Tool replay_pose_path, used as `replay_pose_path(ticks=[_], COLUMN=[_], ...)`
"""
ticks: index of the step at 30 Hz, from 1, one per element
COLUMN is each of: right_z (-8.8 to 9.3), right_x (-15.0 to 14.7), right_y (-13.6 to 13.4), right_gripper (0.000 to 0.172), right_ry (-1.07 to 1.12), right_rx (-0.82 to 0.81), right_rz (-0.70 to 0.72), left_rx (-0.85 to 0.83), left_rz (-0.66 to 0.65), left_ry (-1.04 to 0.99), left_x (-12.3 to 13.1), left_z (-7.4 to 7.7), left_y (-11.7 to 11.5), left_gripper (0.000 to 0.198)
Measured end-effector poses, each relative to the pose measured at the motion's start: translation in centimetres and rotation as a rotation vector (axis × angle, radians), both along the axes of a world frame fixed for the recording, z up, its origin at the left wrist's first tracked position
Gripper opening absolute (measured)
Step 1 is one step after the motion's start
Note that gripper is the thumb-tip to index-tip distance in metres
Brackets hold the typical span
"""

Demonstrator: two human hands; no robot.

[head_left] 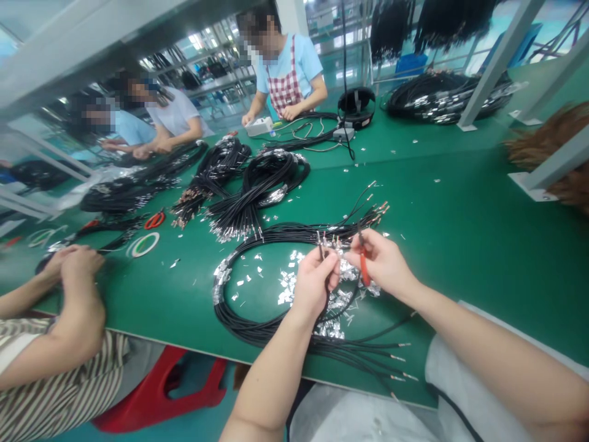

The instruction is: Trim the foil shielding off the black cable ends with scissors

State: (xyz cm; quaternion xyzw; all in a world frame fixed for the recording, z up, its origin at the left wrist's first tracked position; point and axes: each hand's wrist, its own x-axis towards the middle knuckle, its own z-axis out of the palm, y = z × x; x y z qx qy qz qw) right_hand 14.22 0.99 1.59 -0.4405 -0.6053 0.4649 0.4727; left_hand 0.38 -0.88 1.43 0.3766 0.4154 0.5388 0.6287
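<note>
My left hand [315, 276] is closed in a pinch on a black cable [321, 250], whose stripped end points up above the fingers. Close beside it, my right hand [381, 261] is closed around orange-handled scissors [364, 267] with a dark upper part; the blades are partly hidden by the fingers. A coiled bundle of black cables [243, 328] curves around to the left, bound with silvery foil [222, 279]. Its bare ends fan out at upper right and lower right. Scraps of silver foil [288, 285] lie scattered under and around both hands.
More black cable bundles [276, 175] lie farther back on the green table [460, 245]. A tape roll [145, 244] and orange-handled scissors [155, 220] rest at left. A co-worker's hands [76, 261] are nearby; another person [288, 73] stands opposite. Metal posts [501, 67] rise at right.
</note>
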Motion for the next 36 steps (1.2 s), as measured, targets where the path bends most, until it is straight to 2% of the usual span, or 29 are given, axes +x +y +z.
replay_pose_path(ticks=[3, 6, 12, 17, 22, 25, 27, 29, 32, 36], right_z=[-0.1, -0.1, 0.3, 0.3, -0.1, 0.3, 0.7, 1.0, 1.2, 0.9], right_x=[0.6, 0.9, 0.9, 1.2, 1.8, 1.5, 0.9, 0.4, 0.1, 0.0], right_y=[0.1, 0.1, 0.1, 0.3, 0.9, 0.7, 0.4, 0.0, -0.2, -0.2], right_gripper=[0.027, 0.029, 0.031, 0.031, 0.027, 0.024, 0.02, 0.015, 0.011, 0.015], right_ry=[-0.39, -0.612, -0.743, -0.749, -0.661, -0.334, -0.061, 0.108, 0.173, 0.221], right_rx=[0.138, 0.266, 0.325, 0.348, 0.289, 0.173, 0.111, 0.084, 0.07, 0.026], right_rz=[0.066, 0.102, 0.073, 0.079, 0.066, 0.062, 0.055, 0.035, 0.001, 0.004], left_rx=[-0.008, -0.005, 0.005, 0.014, 0.038, 0.033, 0.002, -0.024, -0.041, -0.075], left_rz=[0.036, 0.038, 0.019, 0.031, 0.089, 0.078, 0.035, -0.011, -0.053, -0.145], left_ry=[-0.047, -0.056, -0.064, -0.029, -0.051, -0.021, 0.016, 0.048, 0.064, 0.015], left_x=[-0.6, -0.8, -0.5, -0.6, -1.0, -0.9, -0.6, -0.3, -0.1, -0.3], left_z=[0.4, 0.6, 0.3, 0.3, 0.5, 0.3, 0.1, -0.1, -0.2, -0.2], left_y=[0.3, 0.3, 0.2, 0.2, 0.2, 0.1, 0.1, 0.0, -0.1, -0.1], left_gripper=[0.024, 0.025, 0.024, 0.024, 0.023, 0.022, 0.022, 0.021, 0.021, 0.022])
